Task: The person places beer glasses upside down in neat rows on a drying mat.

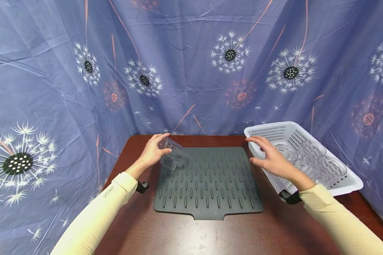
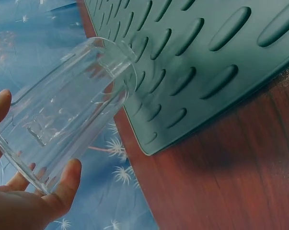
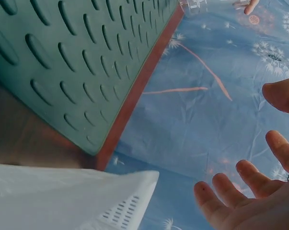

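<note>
My left hand (image 1: 152, 151) holds a clear, tall drinking glass (image 1: 178, 156) by one end, above the far left corner of a dark ribbed drying mat (image 1: 210, 180). In the left wrist view the clear glass (image 2: 72, 105) lies tilted, thumb and fingertips spread around its near end, the far end pointing over the mat. Over the near left rim of a white plastic basket (image 1: 268, 127) is my right hand (image 1: 271, 159), thumb and fingers apart with nothing between them. Several clear glasses (image 1: 306, 166) lie in the basket.
The mat and the basket stand on a reddish-brown wooden table (image 1: 178, 233). A blue curtain with dandelion prints (image 1: 191, 71) hangs close behind the table and along its sides. The basket takes up the table's right side.
</note>
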Demonstrator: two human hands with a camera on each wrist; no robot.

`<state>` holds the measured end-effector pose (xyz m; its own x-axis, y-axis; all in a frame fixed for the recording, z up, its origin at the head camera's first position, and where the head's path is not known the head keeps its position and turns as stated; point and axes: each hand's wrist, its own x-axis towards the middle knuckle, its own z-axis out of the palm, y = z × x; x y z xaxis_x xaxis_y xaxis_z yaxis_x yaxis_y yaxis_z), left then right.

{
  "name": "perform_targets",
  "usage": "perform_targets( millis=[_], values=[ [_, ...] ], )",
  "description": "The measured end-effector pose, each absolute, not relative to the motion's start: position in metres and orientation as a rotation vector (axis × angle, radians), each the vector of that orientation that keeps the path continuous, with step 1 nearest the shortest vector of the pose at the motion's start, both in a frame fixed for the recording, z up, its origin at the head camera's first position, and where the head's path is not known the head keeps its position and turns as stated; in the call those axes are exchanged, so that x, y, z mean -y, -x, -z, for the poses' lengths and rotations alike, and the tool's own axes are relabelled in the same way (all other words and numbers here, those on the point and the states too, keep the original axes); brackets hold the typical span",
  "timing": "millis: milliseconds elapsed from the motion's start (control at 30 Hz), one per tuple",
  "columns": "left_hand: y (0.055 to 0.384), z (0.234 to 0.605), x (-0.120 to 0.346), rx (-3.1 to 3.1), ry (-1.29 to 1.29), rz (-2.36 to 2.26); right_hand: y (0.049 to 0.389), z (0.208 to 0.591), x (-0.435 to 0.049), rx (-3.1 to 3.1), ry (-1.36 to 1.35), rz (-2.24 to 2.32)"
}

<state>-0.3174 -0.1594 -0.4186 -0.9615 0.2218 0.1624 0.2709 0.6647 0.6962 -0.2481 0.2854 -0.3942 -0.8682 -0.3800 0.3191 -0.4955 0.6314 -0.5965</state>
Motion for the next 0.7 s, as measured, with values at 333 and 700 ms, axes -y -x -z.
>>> perform_targets(
  millis=[333, 700],
  values=[
    [0.32, 0.415, 0.157, 2.819, 0.431, 1.14, 0.246, 0.389, -0.294, 2.7, -0.698, -0.954],
    [0.325, 0.414, 0.152, 2.877, 0.447, 1.081, 0.243, 0.386, -0.3, 2.752, -0.64, -0.855]
  ],
)
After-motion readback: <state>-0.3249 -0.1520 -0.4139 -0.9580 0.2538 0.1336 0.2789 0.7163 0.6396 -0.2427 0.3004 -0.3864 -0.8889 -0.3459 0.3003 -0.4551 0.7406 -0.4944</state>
